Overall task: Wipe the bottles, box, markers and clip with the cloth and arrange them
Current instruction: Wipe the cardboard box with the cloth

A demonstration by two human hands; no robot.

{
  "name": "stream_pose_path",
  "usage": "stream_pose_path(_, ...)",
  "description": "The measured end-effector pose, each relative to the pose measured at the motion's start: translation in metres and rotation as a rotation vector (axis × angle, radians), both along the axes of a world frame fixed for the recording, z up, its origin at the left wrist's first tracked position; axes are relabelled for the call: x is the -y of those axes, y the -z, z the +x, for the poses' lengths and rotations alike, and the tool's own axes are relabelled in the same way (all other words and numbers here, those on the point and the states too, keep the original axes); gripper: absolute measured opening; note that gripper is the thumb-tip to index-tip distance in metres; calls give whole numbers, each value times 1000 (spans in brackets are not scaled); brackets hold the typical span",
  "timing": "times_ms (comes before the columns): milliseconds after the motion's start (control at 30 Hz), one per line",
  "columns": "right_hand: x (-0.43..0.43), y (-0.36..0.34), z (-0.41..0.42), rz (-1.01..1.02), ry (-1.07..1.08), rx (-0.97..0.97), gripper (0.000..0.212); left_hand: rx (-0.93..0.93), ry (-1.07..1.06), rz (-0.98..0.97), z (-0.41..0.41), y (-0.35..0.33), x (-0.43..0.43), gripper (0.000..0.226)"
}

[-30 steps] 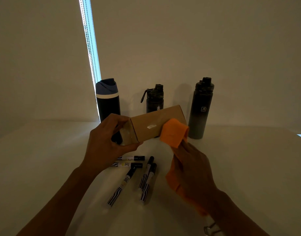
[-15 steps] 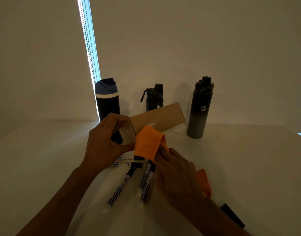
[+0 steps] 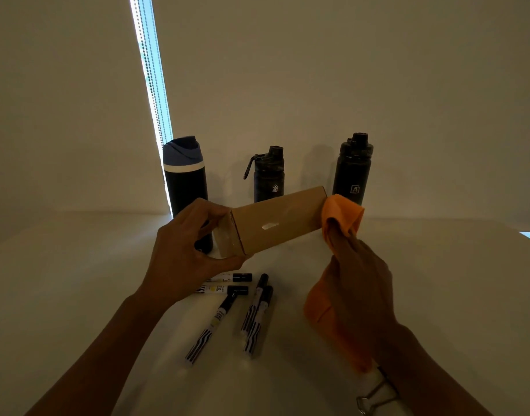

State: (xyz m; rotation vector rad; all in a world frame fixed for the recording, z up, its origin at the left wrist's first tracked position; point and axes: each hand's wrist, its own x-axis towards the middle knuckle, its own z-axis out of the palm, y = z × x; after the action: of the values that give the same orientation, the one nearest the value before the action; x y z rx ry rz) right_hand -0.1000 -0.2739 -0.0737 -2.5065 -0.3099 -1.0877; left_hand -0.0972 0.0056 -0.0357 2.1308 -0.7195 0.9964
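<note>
So, head view: just the one camera, looking down over both arms at a white table (image 3: 78, 280); the room is pretty dim
Left hand (image 3: 185, 256): wrapped round the left end of the box (image 3: 281, 223), fingers curled over the top and thumb underneath; it holds the box up off the table
Box: plain brown cardboard, long and lying sideways in the air, right end tilted a bit higher; there's a small white scuff on the face toward the camera and clear tape (image 3: 226, 238) over the left end flap
Right hand (image 3: 362, 274): clamped on the cloth (image 3: 341, 217), which is bunched over the fingertips and pressed against the right end of the box
Cloth: orange; the rest of it hangs below the palm and along the wrist
Bottles: three upright in a row along the far edge of the table; blue-lidded bottle (image 3: 185, 181) on the left, partly behind the left hand; middle bottle (image 3: 269, 175) shorter, with a loop strap; right bottle (image 3: 352, 169) tall and black, base hidden by the cloth
Markers (image 3: 227, 301): five, lying loose mid-table under the box; two crosswise and partly under the left wrist, three angled with black caps pointing away
Clip (image 3: 374, 397): binder type, at the near edge, half hidden by the right forearm
Window strip (image 3: 151, 100): bright slit with a bead chain behind the far left bottle
</note>
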Motion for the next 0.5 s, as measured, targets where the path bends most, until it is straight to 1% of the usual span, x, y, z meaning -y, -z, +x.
stream_pose_path(100, -15, -1, -10, -61, -106, 32, 79, 4, -21, 21, 3, 1, -3, 62)
stream_pose_path(233, -45, -2, -26, -109, -241, 13, 80, 55, -34, 87, 8, 4, -2, 56)
stream_pose_path(400, -68, 4, -39, -255, -330, -1, 93, 52, -78, 119, 8, 3, -6, 63)
stream_pose_path(500, -70, 2, -41, -325, -320, 15, 95, 37, -77, 102, 8, 2, -8, 64)
